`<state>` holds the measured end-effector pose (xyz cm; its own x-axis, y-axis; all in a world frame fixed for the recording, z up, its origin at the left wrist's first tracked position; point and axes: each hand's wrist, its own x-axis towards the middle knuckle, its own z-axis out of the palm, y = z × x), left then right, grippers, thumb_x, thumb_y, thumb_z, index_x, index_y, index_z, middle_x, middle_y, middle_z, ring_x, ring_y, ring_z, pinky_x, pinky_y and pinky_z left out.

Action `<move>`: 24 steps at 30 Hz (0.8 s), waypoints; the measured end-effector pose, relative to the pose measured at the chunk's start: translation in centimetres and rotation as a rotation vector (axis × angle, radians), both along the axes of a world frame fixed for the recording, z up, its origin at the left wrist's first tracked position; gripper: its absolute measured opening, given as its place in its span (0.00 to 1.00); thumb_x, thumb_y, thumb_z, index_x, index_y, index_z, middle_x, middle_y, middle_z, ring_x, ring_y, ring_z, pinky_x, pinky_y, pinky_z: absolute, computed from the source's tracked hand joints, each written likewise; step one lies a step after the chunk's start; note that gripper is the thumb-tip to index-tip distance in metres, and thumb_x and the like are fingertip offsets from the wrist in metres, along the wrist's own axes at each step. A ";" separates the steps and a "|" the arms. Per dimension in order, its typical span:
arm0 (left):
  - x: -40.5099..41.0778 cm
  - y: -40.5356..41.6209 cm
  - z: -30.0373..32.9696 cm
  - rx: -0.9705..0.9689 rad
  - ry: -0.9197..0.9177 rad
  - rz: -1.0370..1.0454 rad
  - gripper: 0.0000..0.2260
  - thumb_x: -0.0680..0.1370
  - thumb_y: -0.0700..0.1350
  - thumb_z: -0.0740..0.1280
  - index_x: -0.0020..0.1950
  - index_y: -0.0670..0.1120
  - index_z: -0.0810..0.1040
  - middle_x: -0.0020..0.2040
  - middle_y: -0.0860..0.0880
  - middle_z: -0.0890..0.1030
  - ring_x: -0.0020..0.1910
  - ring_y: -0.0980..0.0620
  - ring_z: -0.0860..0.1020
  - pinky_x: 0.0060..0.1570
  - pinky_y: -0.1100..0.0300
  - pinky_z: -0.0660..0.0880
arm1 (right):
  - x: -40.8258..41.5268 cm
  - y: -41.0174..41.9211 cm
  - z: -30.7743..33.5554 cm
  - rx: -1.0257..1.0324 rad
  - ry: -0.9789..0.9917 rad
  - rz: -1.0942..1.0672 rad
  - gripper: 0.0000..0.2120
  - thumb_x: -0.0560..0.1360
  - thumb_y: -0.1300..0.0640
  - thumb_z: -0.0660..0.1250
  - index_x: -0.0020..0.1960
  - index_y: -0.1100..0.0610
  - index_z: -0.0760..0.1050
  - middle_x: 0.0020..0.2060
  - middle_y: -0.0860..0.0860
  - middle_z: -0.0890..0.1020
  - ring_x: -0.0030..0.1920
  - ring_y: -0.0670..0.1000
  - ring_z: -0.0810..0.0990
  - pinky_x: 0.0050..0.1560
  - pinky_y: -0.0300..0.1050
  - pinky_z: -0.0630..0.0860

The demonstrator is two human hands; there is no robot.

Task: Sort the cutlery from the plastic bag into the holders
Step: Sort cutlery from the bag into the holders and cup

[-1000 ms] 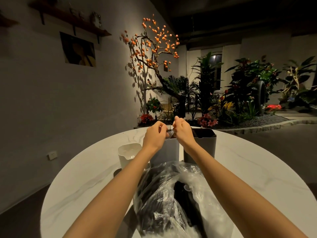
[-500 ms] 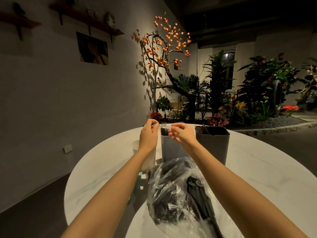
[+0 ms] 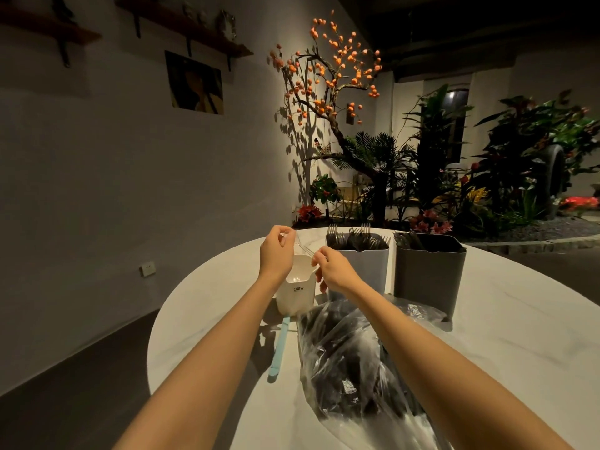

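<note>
Hands met mid-frame over white holder (image 3: 296, 295): left hand (image 3: 276, 254) pinched a clear plastic fork (image 3: 300, 246), right hand (image 3: 334, 271) pinched its lower end. Best to tip it handle-down and drop it straight in. Plastic bag (image 3: 350, 368) lay lower centre, grey holder (image 3: 358, 264) of forks just right.

Clear, glossy, crinkled plastic for the bag (image 3: 354, 368), smooth matt plastic for the white cup (image 3: 297, 292) just below the fingertips (image 3: 316, 254), polished white marble-look sheen on the table (image 3: 519, 336).
</note>
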<state>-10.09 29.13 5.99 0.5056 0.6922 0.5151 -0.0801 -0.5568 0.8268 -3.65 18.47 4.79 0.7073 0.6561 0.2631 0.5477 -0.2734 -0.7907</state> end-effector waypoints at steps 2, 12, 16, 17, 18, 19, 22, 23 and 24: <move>0.2 0.6 -0.5 0.007 0.004 0.006 0.06 0.82 0.45 0.62 0.56 0.47 0.75 0.54 0.49 0.74 0.51 0.53 0.72 0.48 0.63 0.72 | 0.1 0.5 -0.2 -0.004 0.001 -0.003 0.11 0.83 0.58 0.51 0.45 0.57 0.68 0.32 0.52 0.75 0.29 0.50 0.74 0.33 0.47 0.73; 0.6 3.1 -1.3 0.085 0.064 0.175 0.05 0.81 0.46 0.64 0.51 0.49 0.79 0.47 0.48 0.82 0.46 0.50 0.79 0.42 0.61 0.73 | 0.9 1.9 -0.6 0.044 0.036 -0.009 0.12 0.83 0.54 0.53 0.61 0.59 0.68 0.34 0.52 0.77 0.28 0.47 0.72 0.31 0.39 0.68; 1.7 4.4 -2.8 0.182 0.283 0.164 0.09 0.80 0.50 0.64 0.55 0.49 0.83 0.55 0.49 0.83 0.54 0.48 0.78 0.53 0.54 0.74 | 1.4 2.2 -1.0 0.078 0.070 -0.013 0.12 0.83 0.56 0.54 0.62 0.60 0.70 0.35 0.51 0.76 0.30 0.45 0.72 0.31 0.36 0.67; 2.0 4.5 -3.1 0.223 0.356 0.153 0.10 0.80 0.51 0.64 0.55 0.51 0.83 0.56 0.49 0.82 0.57 0.47 0.76 0.57 0.52 0.71 | 1.6 2.2 -1.2 0.071 0.073 -0.017 0.12 0.83 0.56 0.54 0.62 0.60 0.70 0.35 0.51 0.76 0.30 0.45 0.72 0.31 0.36 0.67; 2.3 4.5 -3.3 0.278 0.437 0.158 0.11 0.81 0.53 0.63 0.57 0.52 0.83 0.58 0.50 0.82 0.60 0.47 0.74 0.57 0.53 0.66 | 1.8 2.3 -1.4 0.063 0.073 -0.020 0.12 0.82 0.57 0.55 0.62 0.60 0.70 0.35 0.51 0.76 0.31 0.45 0.72 0.31 0.36 0.67; 2.5 4.4 -3.3 0.339 0.509 0.172 0.12 0.81 0.54 0.62 0.58 0.54 0.82 0.58 0.50 0.81 0.61 0.47 0.71 0.55 0.53 0.63 | 1.9 2.4 -1.5 0.053 0.071 -0.021 0.12 0.82 0.57 0.55 0.62 0.60 0.71 0.35 0.51 0.76 0.31 0.45 0.72 0.31 0.37 0.67; 3.2 4.0 -3.3 0.431 0.580 0.177 0.12 0.80 0.56 0.62 0.59 0.57 0.81 0.58 0.51 0.80 0.62 0.48 0.69 0.52 0.54 0.60 | 1.9 2.4 -1.7 0.037 0.068 -0.001 0.11 0.82 0.58 0.55 0.62 0.60 0.70 0.35 0.51 0.76 0.31 0.44 0.72 0.30 0.35 0.66; 3.3 3.8 -3.2 0.421 0.555 0.169 0.12 0.81 0.56 0.61 0.59 0.57 0.81 0.58 0.51 0.80 0.62 0.48 0.69 0.53 0.54 0.60 | 1.9 2.4 -1.7 0.038 0.071 0.007 0.11 0.82 0.59 0.55 0.62 0.60 0.70 0.35 0.51 0.76 0.30 0.44 0.72 0.29 0.35 0.66; 3.4 3.7 -3.1 0.396 0.512 0.159 0.12 0.81 0.55 0.61 0.59 0.56 0.82 0.58 0.51 0.80 0.62 0.48 0.69 0.53 0.54 0.59 | 1.9 2.4 -1.6 0.041 0.076 0.015 0.11 0.82 0.59 0.55 0.61 0.60 0.70 0.34 0.51 0.76 0.29 0.44 0.72 0.28 0.34 0.66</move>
